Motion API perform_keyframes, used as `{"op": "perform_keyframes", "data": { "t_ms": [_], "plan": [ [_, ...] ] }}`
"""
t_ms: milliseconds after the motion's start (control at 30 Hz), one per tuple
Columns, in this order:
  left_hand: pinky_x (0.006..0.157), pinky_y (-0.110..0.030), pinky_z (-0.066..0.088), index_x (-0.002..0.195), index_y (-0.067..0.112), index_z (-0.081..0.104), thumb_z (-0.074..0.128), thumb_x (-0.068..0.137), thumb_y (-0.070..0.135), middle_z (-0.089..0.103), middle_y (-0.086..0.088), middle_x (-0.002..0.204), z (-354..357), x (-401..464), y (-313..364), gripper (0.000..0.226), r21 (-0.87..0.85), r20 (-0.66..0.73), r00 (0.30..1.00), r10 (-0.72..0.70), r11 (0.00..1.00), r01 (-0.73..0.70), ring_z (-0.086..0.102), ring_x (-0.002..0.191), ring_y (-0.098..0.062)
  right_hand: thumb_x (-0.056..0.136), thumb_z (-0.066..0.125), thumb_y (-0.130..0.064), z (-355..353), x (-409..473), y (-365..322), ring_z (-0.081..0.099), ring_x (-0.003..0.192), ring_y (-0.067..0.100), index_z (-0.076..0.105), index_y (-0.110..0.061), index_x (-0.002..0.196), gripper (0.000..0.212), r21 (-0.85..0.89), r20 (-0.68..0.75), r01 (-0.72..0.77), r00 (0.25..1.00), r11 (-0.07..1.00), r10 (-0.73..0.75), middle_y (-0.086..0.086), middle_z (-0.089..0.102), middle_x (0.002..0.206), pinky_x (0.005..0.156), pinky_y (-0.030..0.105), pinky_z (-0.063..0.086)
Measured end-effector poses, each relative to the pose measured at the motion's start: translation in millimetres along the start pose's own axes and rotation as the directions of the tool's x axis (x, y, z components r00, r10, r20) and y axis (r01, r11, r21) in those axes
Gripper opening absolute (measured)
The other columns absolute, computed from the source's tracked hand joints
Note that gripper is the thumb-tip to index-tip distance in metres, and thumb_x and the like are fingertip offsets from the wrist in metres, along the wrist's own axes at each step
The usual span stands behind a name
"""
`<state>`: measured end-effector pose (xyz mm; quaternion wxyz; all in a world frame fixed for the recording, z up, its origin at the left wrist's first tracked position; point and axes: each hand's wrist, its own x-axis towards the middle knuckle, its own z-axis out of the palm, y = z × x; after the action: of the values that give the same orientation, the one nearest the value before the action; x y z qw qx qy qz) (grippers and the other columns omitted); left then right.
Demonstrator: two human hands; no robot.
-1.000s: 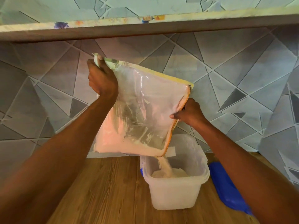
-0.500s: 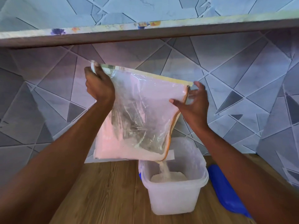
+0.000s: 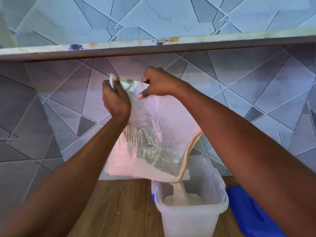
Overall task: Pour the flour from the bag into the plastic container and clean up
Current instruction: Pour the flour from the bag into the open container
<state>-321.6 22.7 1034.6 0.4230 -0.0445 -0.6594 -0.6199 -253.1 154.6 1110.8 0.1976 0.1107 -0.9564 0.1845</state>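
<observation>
Both hands grip the top edge of the clear plastic bag (image 3: 153, 134), the left hand (image 3: 116, 100) fisted round its upper left corner and the right hand (image 3: 159, 84) pinching the edge just beside it. The bag hangs tilted above the wooden tabletop (image 3: 119, 207), its lower right corner over the plastic container (image 3: 191, 218). Flour (image 3: 179, 189) streams from that corner onto the heap inside, and a blue lid (image 3: 251, 214) lies just right of the container.

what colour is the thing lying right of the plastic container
Bright blue, beside the container on the wooden counter; it shows best in the head view.
</observation>
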Motion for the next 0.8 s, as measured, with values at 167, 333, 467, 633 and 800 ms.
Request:
{"op": "perform_keyframes", "data": {
  "t_ms": [167, 333, 467, 633, 800],
  "plan": [
    [0.071, -0.026, 0.052, 0.101, 0.022, 0.054, 0.041, 0.104, 0.048, 0.063, 0.005, 0.091, -5, 7, -6, 0.030, -0.091, 0.054, 0.998, -0.012, 0.996, 0.017, 0.065, 0.083, -0.014, 0.082, 0.081, -0.031, 26, 19, -7, 0.054, 0.073, 0.020, 0.046, -0.023, 0.070, 0.038, 0.039, -0.075, -0.043, 0.996, 0.998, 0.046, 0.001, 0.051, 0.081, 0.062, 0.026, 0.036],
    [0.082, -0.029, 0.058, 0.098, 0.031, 0.052, 0.040, 0.105, 0.048, 0.062, 0.008, 0.094, -28, 16, -18, 0.021, -0.153, 0.132, 0.988, -0.081, 0.983, 0.101, 0.068, 0.093, -0.017, 0.087, 0.074, -0.043, 53, 25, -21, 0.059, 0.094, 0.024, 0.060, -0.024, 0.095, 0.024, -0.017, -0.226, -0.042, 0.973, 0.999, 0.037, 0.005, 0.063, 0.109, 0.074, 0.030, 0.038],
    [0.089, -0.046, 0.060, 0.098, 0.030, 0.056, 0.038, 0.104, 0.049, 0.067, -0.011, 0.106, -64, 16, -40, 0.027, -0.228, 0.300, 0.942, -0.149, 0.948, 0.223, 0.069, 0.102, -0.032, 0.088, 0.072, -0.045, 66, 30, -30, 0.059, 0.101, 0.027, 0.063, -0.025, 0.098, 0.024, -0.040, -0.244, 0.001, 0.970, 0.999, -0.010, 0.005, 0.063, 0.111, 0.076, 0.031, 0.037],
    [0.086, -0.036, 0.055, 0.107, 0.014, 0.067, 0.033, 0.108, 0.043, 0.071, -0.009, 0.109, -109, -39, -127, 0.044, -0.111, 0.364, 0.825, -0.433, 0.859, 0.500, 0.069, 0.097, -0.024, 0.089, 0.072, -0.044, 72, 32, -36, 0.053, 0.087, 0.021, 0.067, -0.022, 0.102, 0.027, -0.067, -0.264, 0.003, 0.964, 0.998, -0.021, 0.002, 0.060, 0.102, 0.074, 0.031, 0.036],
    [0.113, -0.054, 0.041, 0.122, 0.002, 0.063, 0.042, 0.107, 0.025, 0.065, -0.021, 0.124, -133, -95, -198, 0.035, 0.090, 0.372, 0.435, -0.820, 0.499, 0.862, 0.061, 0.112, -0.037, 0.088, 0.073, -0.043, 73, 34, -35, 0.056, 0.088, 0.021, 0.071, -0.020, 0.102, 0.026, -0.082, -0.282, -0.019, 0.960, 0.996, -0.005, 0.006, 0.067, 0.106, 0.073, 0.033, 0.037]
  ]
}}
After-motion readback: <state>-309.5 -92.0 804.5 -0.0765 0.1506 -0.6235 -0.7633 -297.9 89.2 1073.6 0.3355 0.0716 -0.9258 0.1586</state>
